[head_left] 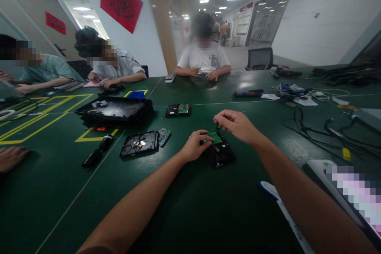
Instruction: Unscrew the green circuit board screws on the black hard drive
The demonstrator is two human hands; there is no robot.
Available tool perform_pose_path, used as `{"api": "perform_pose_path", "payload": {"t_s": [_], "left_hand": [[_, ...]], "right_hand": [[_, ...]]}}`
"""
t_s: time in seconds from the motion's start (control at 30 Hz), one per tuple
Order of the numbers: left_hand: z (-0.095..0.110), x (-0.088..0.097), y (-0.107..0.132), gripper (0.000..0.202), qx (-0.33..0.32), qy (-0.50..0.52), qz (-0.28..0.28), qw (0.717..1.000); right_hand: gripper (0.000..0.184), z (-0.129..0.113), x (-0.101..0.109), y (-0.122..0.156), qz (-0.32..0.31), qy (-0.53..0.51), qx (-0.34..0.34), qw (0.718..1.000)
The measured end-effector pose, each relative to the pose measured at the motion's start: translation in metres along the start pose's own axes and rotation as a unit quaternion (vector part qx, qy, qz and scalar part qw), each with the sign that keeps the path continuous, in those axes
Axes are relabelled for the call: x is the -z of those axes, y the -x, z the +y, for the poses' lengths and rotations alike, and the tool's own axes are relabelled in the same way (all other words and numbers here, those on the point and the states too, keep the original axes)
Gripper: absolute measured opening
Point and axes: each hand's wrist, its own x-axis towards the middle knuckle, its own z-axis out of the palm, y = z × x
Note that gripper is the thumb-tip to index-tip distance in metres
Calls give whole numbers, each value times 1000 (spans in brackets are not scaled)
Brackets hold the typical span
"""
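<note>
So at the far left edge of the frame there's somebody else's hand (13,158) flat on the green table (166,210), then a dark cylindrical tool (95,156) lying at a slant, with a stack of black trays (116,111) above it. Next over, left of centre, is an upside-down-looking black drive (138,145) with a loose circuit board (164,137) right by its right end, and a bit up from those a second drive (177,110) sitting on its own. Then the busy spot, just right of centre: the wearer's left hand (195,145) comes in from the left with its fingers on the green board and near side edge of the hard drive (222,154); can't tell if it's really gripping or only pressing down. That drive lies flat, long axis running mostly up the frame and leaning left at the top, green board (216,138) at the far end. The left hand is the nearer one, in contact; the right hand (233,123) hangs over the upper right corner, pinching a small tool (219,126) that's mostly hidden, tip pointing down, contact unclear. Further right are black cables (309,127), plus a white handle-like thing (269,188) by the right forearm.
</note>
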Motion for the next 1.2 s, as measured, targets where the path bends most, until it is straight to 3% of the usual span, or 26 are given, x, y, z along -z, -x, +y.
{"api": "perform_pose_path", "payload": {"t_s": [1.03, 1.2], "left_hand": [[6, 3, 0, 23, 20, 15, 0, 1000], [7, 4, -1, 23, 31, 15, 1, 999]], "right_hand": [[33, 1, 0, 0, 14, -10, -3, 1000], [31, 4, -1, -4, 36, -28, -28, 999]]}}
